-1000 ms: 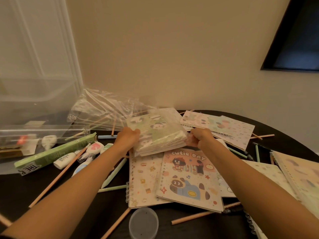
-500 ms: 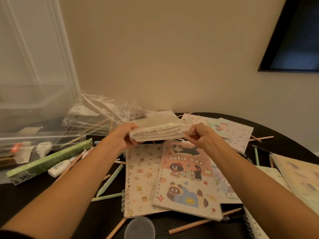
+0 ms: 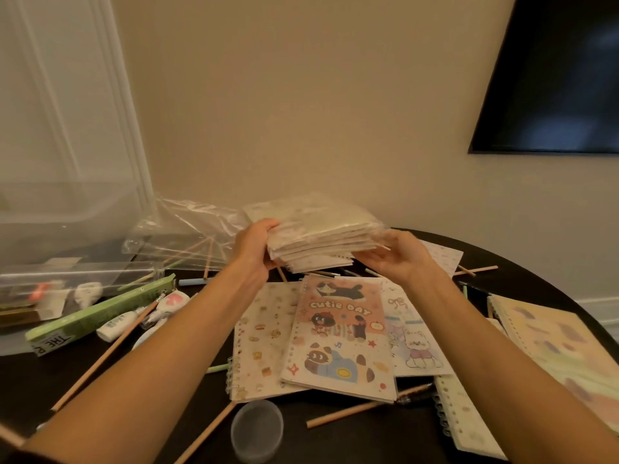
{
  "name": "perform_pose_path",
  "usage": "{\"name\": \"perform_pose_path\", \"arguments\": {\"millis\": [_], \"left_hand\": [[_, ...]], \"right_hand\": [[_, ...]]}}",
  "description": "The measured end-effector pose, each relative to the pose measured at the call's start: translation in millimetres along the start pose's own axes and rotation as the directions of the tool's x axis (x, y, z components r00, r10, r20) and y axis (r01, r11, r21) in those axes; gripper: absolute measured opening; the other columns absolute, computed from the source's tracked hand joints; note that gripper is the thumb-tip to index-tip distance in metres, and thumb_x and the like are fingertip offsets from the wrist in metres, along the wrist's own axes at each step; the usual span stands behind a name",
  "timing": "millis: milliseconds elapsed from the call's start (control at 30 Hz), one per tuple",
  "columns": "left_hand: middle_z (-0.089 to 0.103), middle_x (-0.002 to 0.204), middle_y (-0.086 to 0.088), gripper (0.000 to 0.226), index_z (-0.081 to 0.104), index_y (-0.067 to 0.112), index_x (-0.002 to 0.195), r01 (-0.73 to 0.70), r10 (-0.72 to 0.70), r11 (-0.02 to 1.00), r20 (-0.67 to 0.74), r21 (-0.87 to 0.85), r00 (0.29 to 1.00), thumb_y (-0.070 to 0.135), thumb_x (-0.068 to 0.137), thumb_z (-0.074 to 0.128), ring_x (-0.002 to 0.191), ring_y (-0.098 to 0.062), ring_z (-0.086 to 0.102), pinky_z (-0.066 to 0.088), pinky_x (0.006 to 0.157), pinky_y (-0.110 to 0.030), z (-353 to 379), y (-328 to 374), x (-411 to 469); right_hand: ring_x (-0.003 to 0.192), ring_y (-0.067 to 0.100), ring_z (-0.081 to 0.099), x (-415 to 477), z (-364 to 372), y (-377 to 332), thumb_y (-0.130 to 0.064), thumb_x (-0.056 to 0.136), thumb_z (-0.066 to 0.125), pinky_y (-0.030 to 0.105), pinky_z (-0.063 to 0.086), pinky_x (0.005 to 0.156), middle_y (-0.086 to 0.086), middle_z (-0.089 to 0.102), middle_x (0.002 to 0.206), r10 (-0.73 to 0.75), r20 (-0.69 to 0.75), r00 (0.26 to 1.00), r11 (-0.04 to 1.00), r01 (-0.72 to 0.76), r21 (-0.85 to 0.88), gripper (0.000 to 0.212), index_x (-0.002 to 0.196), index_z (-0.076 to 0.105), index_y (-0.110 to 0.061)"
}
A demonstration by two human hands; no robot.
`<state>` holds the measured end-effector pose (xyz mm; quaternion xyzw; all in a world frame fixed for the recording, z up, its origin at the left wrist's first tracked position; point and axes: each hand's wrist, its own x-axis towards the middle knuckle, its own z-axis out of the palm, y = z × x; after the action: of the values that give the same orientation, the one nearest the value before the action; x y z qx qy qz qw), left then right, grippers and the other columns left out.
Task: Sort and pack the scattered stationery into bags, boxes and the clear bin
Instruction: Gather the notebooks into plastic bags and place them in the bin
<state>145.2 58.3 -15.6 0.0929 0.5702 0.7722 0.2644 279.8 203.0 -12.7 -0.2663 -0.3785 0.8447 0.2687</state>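
Note:
A stack of small notebooks in a clear plastic bag [image 3: 318, 234] is held in the air above the dark round table [image 3: 522, 279]. My left hand [image 3: 256, 244] grips its left end. My right hand [image 3: 395, 252] holds the bag's right end with fingers and thumb. Below lie several spiral notebooks, among them the "cutie day" notebook [image 3: 341, 333]. Wooden pencils [image 3: 355, 411] and pastel pens are scattered around them. A clear bin [image 3: 63, 229] stands at the left, with a crumpled clear bag [image 3: 187, 232] beside it.
A green box [image 3: 97, 313], correction tapes [image 3: 170, 303] and a white glue tube [image 3: 117, 324] lie at the left. A small clear round tub [image 3: 257, 430] sits at the near edge. Large notebooks [image 3: 556, 343] cover the right side. The wall stands close behind.
Both hands have lifted the bagged stack of notebooks off the pile and raised it higher and slightly away from me, tilting it flatter.

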Motion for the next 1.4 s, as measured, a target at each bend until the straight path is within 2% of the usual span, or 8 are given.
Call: {"name": "perform_pose_path", "arguments": {"millis": [233, 533, 600, 700, 800, 933, 1133, 1400], "left_hand": [[0.064, 0.089, -0.011, 0.023, 0.058, 0.004, 0.098, -0.211, 0.214, 0.976, -0.067, 0.051, 0.974, 0.023, 0.084, 0.057, 0.085, -0.029, 0.063, 0.05, 0.075, -0.044, 14.8, -5.5, -27.7], [0.062, 0.1, -0.009, 0.037, 0.041, 0.009, 0.115, -0.167, 0.175, 0.973, -0.038, 0.159, 0.984, 0.028, 0.086, 0.055, 0.079, -0.021, 0.063, 0.053, 0.065, -0.034, -11.3, 16.4, 15.5], [0.044, 0.132, -0.014, 0.061, 0.025, 0.015, 0.132, -0.23, 0.248, 0.934, -0.035, 0.273, 0.968, 0.023, 0.084, 0.062, 0.099, -0.023, 0.059, 0.051, 0.067, -0.028, -18.4, 34.6, 36.3], [-0.011, 0.155, -0.002, 0.095, 0.003, 0.032, 0.147, -0.413, 0.509, 0.525, 0.114, 0.744, 0.853, 0.029, 0.079, 0.07, 0.142, -0.027, 0.0, 0.019, 0.109, -0.042, -39.2, 58.4, 67.5], [0.016, 0.155, -0.002, 0.042, 0.042, 0.028, 0.137, -0.633, 0.396, -0.044, 0.595, 0.773, 0.699, 0.027, 0.095, 0.047, 0.143, -0.02, 0.007, 0.003, 0.114, -0.043, -57.9, 83.9, 92.0], [0.039, 0.145, 0.001, 0.039, 0.048, 0.021, 0.134, -0.726, 0.172, -0.013, 0.717, 0.688, 0.676, 0.023, 0.095, 0.044, 0.134, -0.014, 0.035, 0.024, 0.107, -0.026, -70.9, 122.6, 103.7], [0.029, 0.15, 0.007, 0.047, 0.036, 0.031, 0.141, -0.654, 0.005, -0.141, 0.661, 0.744, 0.751, 0.039, 0.095, 0.041, 0.138, -0.01, 0.026, 0.023, 0.108, -0.027, -107.1, 212.4, 111.8], [0.007, 0.156, 0.003, 0.06, 0.022, 0.037, 0.144, -0.426, -0.168, -0.021, 0.417, 0.904, 0.893, 0.051, 0.09, 0.045, 0.142, -0.014, 0.008, 0.008, 0.113, -0.03, -192.0, 303.4, 118.3]], "right_hand": [[0.107, 0.036, 0.057, -21.2, 10.1, 22.7, -0.046, 0.091, 0.048, 0.047, 0.051, 0.085, 0.024, 0.058, 0.115, -0.113, 0.176, 0.978, 0.907, 0.029, 0.421, 0.05, 0.115, 0.056, -0.003], [0.113, 0.032, 0.055, 20.3, 70.9, 37.4, 0.003, 0.086, 0.05, 0.042, 0.045, 0.097, 0.019, 0.059, 0.119, -0.079, 0.029, 0.996, 0.947, 0.066, 0.313, 0.007, 0.087, 0.054, -0.003], [0.108, 0.031, 0.058, 36.4, 80.5, 39.2, 0.002, 0.086, 0.05, 0.043, 0.045, 0.097, 0.018, 0.061, 0.111, -0.087, 0.026, 0.996, 0.944, 0.074, 0.323, 0.007, 0.088, 0.055, -0.003], [0.099, 0.029, 0.061, 60.0, 96.0, 37.5, 0.001, 0.086, 0.051, 0.044, 0.047, 0.096, 0.017, 0.062, 0.111, -0.1, 0.007, 0.995, 0.953, 0.094, 0.288, 0.009, 0.091, 0.056, -0.002], [0.109, 0.031, 0.059, 79.5, 123.8, 34.3, -0.001, 0.086, 0.051, 0.042, 0.047, 0.096, 0.016, 0.062, 0.114, -0.078, -0.014, 0.997, 0.967, 0.079, 0.242, 0.009, 0.09, 0.058, -0.003], [0.097, 0.029, 0.062, 93.5, 168.4, 24.1, -0.005, 0.087, 0.049, 0.04, 0.047, 0.094, 0.017, 0.064, 0.109, -0.025, -0.004, 1.0, 0.991, 0.026, 0.133, 0.01, 0.087, 0.06, -0.003], [0.095, 0.031, 0.06, 99.3, 257.2, 3.7, -0.007, 0.088, 0.046, 0.042, 0.044, 0.098, 0.018, 0.064, 0.097, 0.098, 0.035, 0.995, 0.994, -0.1, 0.042, 0.021, 0.103, 0.058, 0.001], [0.088, 0.033, 0.058, 100.8, 386.4, 27.9, -0.006, 0.089, 0.039, 0.043, 0.046, 0.085, 0.022, 0.06, 0.101, 0.293, 0.174, 0.94, 0.951, -0.268, -0.155, 0.03, 0.112, 0.053, 0.005]]}}
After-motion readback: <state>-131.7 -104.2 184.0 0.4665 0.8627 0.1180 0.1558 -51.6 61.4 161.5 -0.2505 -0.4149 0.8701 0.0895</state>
